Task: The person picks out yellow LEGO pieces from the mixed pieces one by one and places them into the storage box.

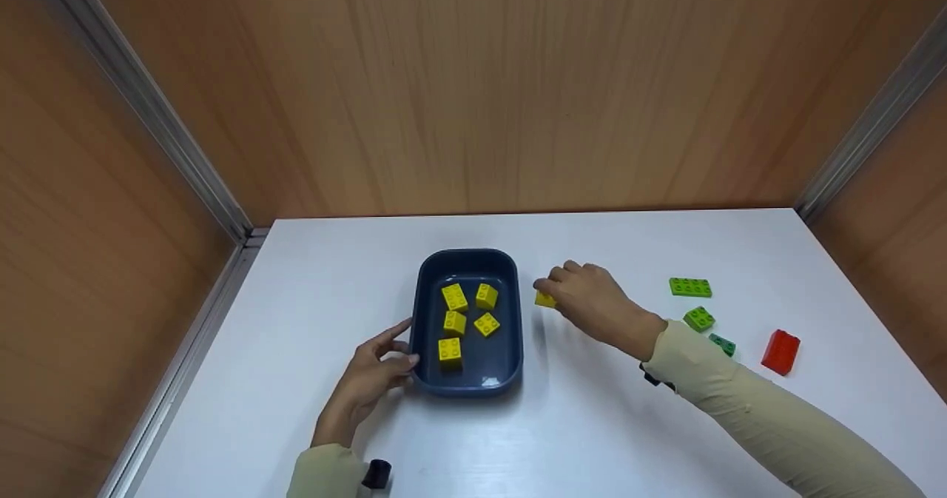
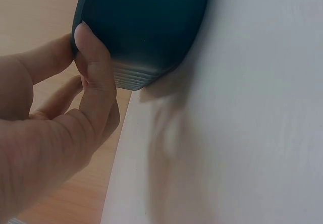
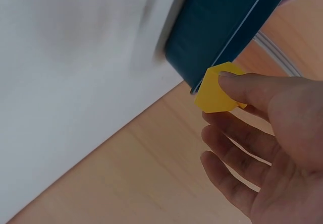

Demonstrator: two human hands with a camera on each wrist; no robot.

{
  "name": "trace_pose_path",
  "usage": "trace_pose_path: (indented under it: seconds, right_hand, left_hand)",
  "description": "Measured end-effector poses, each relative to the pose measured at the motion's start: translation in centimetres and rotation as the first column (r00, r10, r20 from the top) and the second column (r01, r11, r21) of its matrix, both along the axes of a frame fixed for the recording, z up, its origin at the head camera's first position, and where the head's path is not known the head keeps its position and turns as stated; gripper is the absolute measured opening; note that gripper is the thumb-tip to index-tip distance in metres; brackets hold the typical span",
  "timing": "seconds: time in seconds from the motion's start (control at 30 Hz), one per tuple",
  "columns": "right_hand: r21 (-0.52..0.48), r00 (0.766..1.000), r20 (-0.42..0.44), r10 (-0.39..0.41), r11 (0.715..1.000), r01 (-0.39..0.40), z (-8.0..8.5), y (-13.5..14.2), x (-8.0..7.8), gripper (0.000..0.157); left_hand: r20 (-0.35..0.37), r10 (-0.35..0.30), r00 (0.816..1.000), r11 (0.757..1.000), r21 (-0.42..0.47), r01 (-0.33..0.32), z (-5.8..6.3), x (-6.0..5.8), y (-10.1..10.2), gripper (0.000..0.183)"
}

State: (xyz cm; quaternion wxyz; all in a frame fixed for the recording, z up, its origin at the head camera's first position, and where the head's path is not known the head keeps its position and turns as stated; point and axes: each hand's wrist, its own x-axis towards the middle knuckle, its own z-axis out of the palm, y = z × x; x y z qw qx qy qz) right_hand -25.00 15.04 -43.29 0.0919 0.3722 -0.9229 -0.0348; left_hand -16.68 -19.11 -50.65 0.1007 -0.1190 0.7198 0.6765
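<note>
A dark blue rectangular tray (image 1: pixel 504 368) stands on the white table, with several yellow toy bricks (image 1: pixel 454 298) lying loose in it. My left hand (image 1: pixel 373 372) holds the tray's left side near its front corner; in the left wrist view the fingers (image 2: pixel 93 50) grip its rim. To the right of the tray, my right hand (image 1: pixel 595 304) pinches another yellow brick (image 3: pixel 214 90) between thumb and fingers. That brick is held above the table, apart from the tray in the head view. The other fingers of the right hand are loosely curved.
Off to the right lie a long light green brick (image 1: pixel 690 287), a smaller light green brick (image 1: pixel 699 319), a dark green brick (image 1: pixel 723 345) partly behind the sleeve, and a red brick (image 1: pixel 781 352). Wooden panels (image 1: pixel 518 91) wall the table at the back and sides.
</note>
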Motion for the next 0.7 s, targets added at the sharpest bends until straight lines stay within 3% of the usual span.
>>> trace_pose_path:
  seconds: [0.7]
  right_hand:
    - [-0.009, 0.995, 0.002, 0.099, 0.995, -0.098, 0.1, -4.4, 1.1, 0.036]
  left_hand:
    - [0.003, -0.014, 1.0, 0.999, 0.03, 0.014, 0.2, 0.1, 0.0, 0.065]
